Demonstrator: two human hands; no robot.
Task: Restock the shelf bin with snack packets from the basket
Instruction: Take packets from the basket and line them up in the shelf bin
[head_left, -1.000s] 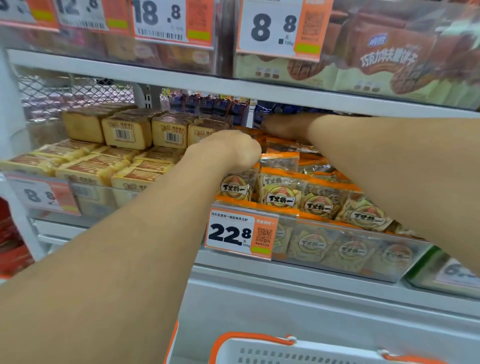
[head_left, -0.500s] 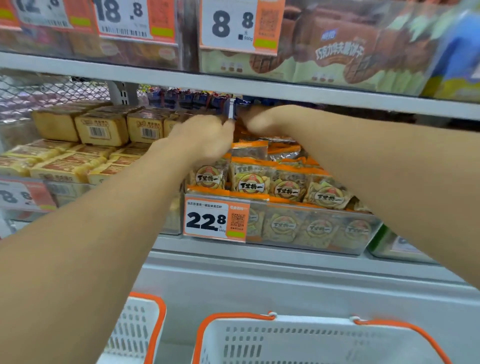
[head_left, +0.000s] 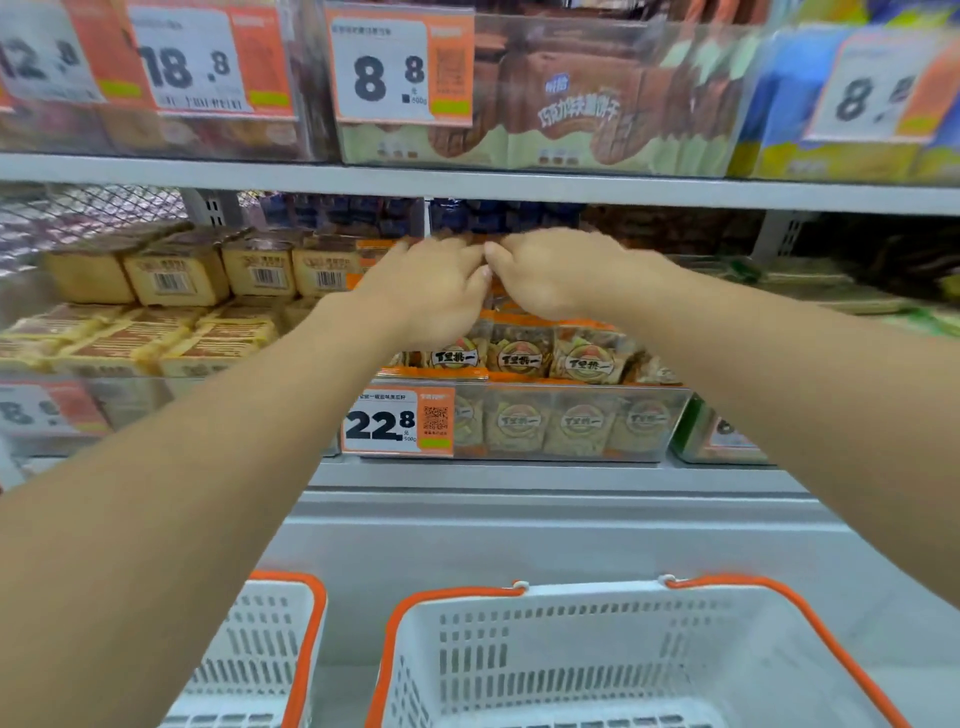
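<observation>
**Both hands over the back of the snack bin**

While both arms reach forward, the left hand (head_left: 426, 296) and right hand (head_left: 556, 273) meet thumb to thumb above the rear of the clear shelf bin (head_left: 571, 426). Backs of the hands face the camera; fingers curl down out of sight, so whether they grip anything cannot be told. Snack packets (head_left: 519, 353) with orange tops stand in rows inside the bin, just below the hands. An orange price tag (head_left: 397, 421) reading 22.8 is fixed to the bin's front. White basket with orange rim (head_left: 613, 654) sits below the shelf; a second basket (head_left: 260, 654) stands left of it. Yellow cake packs (head_left: 171, 275) fill the neighbouring bin to the left.
</observation>
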